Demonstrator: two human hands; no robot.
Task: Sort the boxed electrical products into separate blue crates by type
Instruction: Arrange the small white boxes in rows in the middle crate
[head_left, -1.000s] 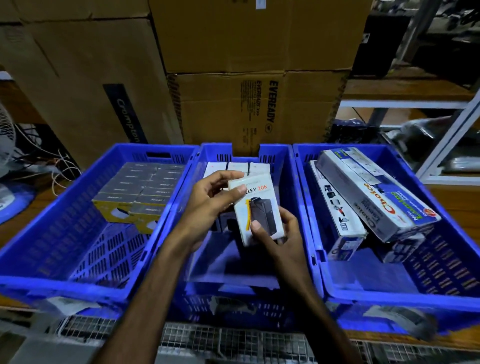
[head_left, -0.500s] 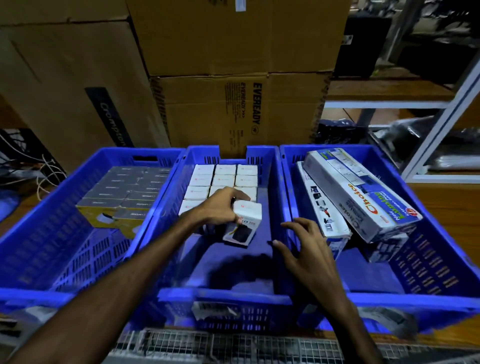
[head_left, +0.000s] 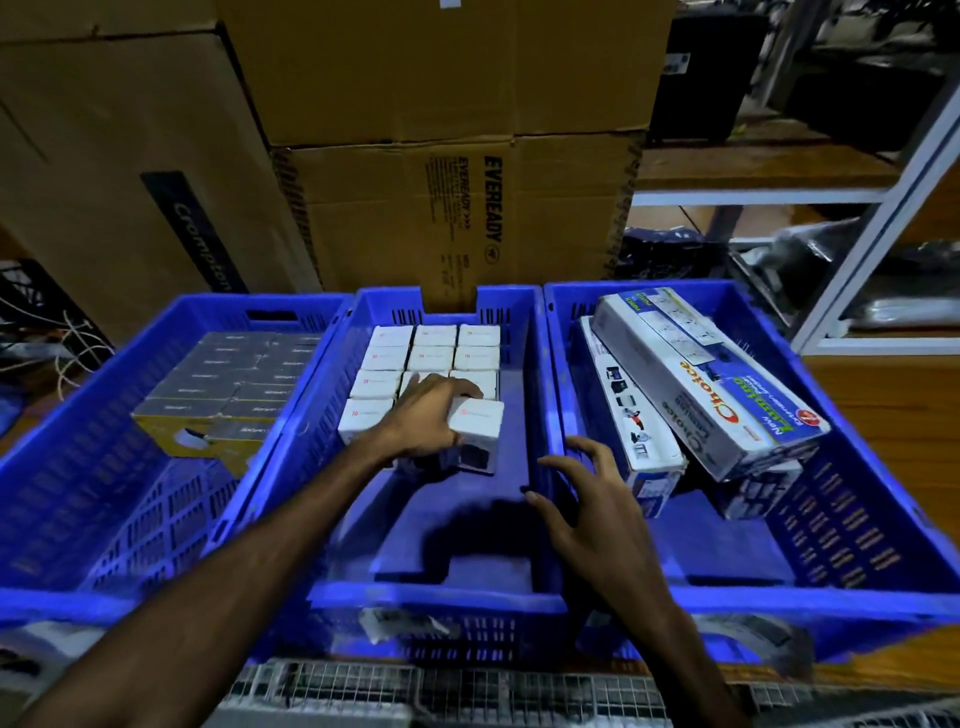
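Three blue crates stand side by side. The middle crate (head_left: 535, 395) holds rows of small white boxes (head_left: 434, 345) at its far end. My left hand (head_left: 423, 415) lies on a small white box (head_left: 475, 431) at the front of those rows, fingers wrapped over it. My right hand (head_left: 582, 499) hovers over the wall between the middle and right crates, fingers spread, holding nothing. The left crate (head_left: 83, 483) holds several grey-topped yellow boxes (head_left: 234, 389). The right crate (head_left: 883, 499) holds long white extension-board boxes (head_left: 711, 384) lying askew.
Large cardboard cartons (head_left: 415, 208) are stacked right behind the crates. A white metal rack frame (head_left: 883, 208) stands at the back right. Loose cables (head_left: 72, 353) lie at the far left. A wire mesh shelf (head_left: 467, 691) runs along the near edge below the crates.
The white box went from both hands down into the middle crate against the rows. My right hand let go and drew back toward the crate wall. My left hand stays on the box.
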